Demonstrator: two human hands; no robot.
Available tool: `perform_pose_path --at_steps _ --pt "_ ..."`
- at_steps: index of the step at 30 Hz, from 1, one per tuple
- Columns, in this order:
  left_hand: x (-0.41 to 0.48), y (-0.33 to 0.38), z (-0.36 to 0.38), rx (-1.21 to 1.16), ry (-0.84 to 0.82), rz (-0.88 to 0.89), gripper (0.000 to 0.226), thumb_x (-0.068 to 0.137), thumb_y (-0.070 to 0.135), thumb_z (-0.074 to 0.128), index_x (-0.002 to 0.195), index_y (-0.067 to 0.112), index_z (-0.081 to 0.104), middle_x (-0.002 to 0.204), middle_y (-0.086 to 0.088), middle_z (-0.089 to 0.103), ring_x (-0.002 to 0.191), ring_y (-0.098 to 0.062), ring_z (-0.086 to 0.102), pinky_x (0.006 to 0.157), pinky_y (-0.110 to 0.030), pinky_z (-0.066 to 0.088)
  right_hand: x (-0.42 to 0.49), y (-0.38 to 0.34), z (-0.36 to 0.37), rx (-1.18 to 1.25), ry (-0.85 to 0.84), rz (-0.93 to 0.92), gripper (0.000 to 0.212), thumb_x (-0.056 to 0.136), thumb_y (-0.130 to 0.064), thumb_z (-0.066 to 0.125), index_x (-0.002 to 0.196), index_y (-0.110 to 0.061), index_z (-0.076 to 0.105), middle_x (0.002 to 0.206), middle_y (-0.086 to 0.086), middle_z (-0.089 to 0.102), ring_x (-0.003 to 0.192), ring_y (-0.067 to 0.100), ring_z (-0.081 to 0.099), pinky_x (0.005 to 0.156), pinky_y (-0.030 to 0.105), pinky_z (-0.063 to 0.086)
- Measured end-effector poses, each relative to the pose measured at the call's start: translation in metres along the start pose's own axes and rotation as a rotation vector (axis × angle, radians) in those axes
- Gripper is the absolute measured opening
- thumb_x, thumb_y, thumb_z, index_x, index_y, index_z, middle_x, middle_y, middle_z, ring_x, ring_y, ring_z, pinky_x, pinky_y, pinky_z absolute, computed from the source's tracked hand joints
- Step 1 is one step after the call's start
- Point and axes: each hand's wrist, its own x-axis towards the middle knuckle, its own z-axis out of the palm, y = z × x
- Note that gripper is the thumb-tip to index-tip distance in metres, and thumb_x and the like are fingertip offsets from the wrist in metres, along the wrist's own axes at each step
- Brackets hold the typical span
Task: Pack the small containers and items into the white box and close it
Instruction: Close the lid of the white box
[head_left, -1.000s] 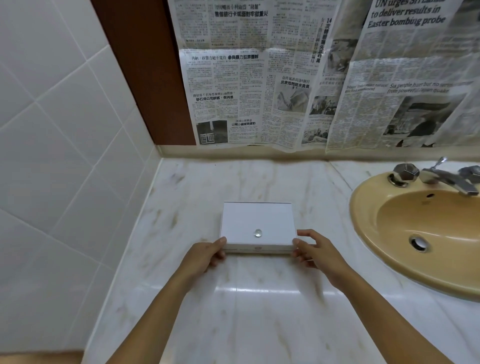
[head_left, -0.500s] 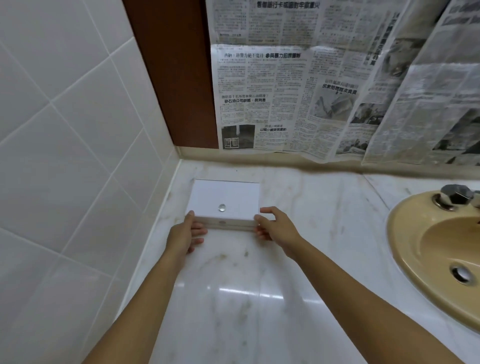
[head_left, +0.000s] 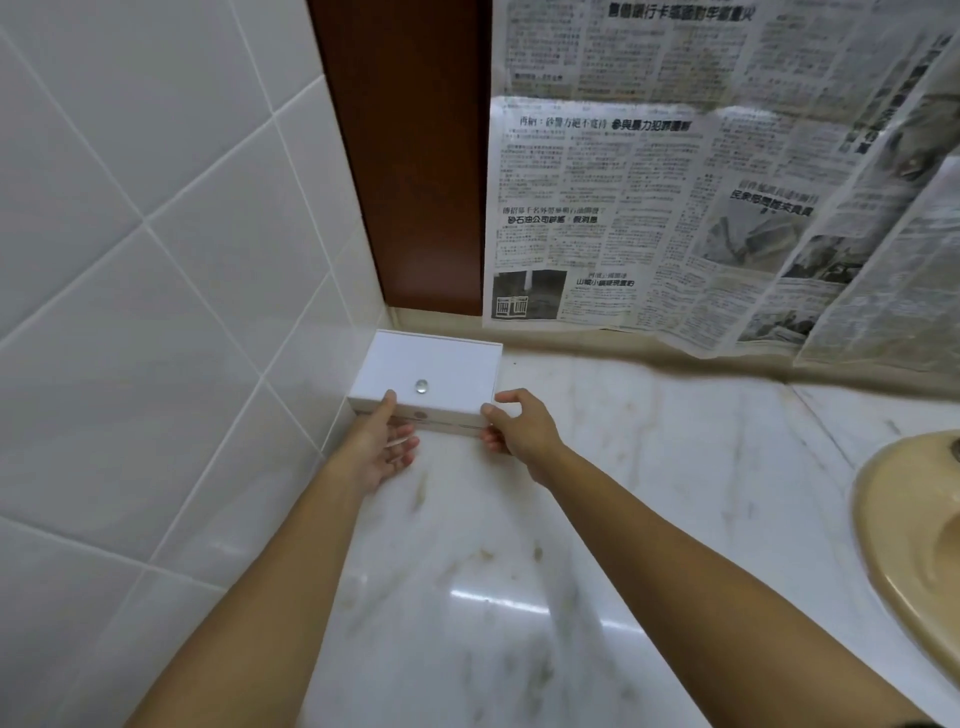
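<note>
- The white box, a flat rectangular case with smooth matte faces and crisp edges, is sitting closed on the tabletop, its lid lying flush.
- A small round clear knob, glassy and domed, is standing on the lid near the box's front edge.
- The left grip is pinching the box at its front left corner: the thumb is pressing down on the lid edge, while the fingers are reaching along the front face below it.
- The right grip is curling round the box's front right corner, fingertips touching the front face, with the thumb arching just beside the right side.
- The tabletop is showing as polished pale marble with brownish veins, and is reflecting a bright bar of light in front of the box.
- Glossy white square tiles, set on the diagonal, are running along the wall that the box's left side is touching.
- A dark reddish-brown wooden panel is rising directly behind the box.
- Creased newspaper sheets are hanging on the wall behind the box and to its right.
- A beige ceramic sink with a rounded rim is lying well apart to the box's right.
</note>
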Motion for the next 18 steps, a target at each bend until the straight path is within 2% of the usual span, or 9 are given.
perform_pose_path --at_steps 3,7,13,18 --pt "0.007 0.004 0.005 -0.036 -0.003 0.017 0.046 0.097 0.05 0.053 0.116 0.008 0.053 0.093 -0.007 0.059 0.08 -0.021 0.061 0.066 -0.034 0.053 0.008 -0.002 -0.003 0.011 -0.002 -0.005 0.03 0.092 -0.021 0.066 0.117 -0.011 0.053 0.073 0.013 0.067 0.059 0.019 0.063 0.074 0.035 0.06" --pt "0.018 0.007 0.011 -0.027 0.01 0.049 0.05 0.098 0.052 0.05 0.121 0.008 0.053 0.094 -0.007 0.058 0.079 -0.021 0.062 0.065 -0.035 0.055 0.02 -0.004 -0.004 0.028 0.002 -0.017 0.031 0.092 -0.02 0.067 0.117 -0.009 0.053 0.073 0.014 0.067 0.062 0.022 0.064 0.077 0.038 0.061" --pt "0.033 0.02 0.022 0.014 0.045 0.055 0.05 0.099 0.054 0.045 0.114 0.007 0.055 0.089 -0.004 0.059 0.075 -0.017 0.062 0.06 -0.033 0.053 0.039 -0.012 -0.006 0.017 0.006 -0.017 0.032 0.091 -0.019 0.069 0.117 -0.007 0.054 0.071 0.013 0.067 0.063 0.024 0.065 0.078 0.039 0.061" --pt "0.039 0.023 0.022 0.033 0.044 0.051 0.048 0.099 0.054 0.045 0.11 0.009 0.055 0.091 -0.004 0.06 0.077 -0.018 0.062 0.062 -0.034 0.054 0.042 -0.018 -0.01 0.01 -0.022 -0.001 0.03 0.091 -0.018 0.069 0.115 -0.008 0.053 0.074 0.017 0.068 0.052 0.018 0.064 0.062 0.028 0.057"
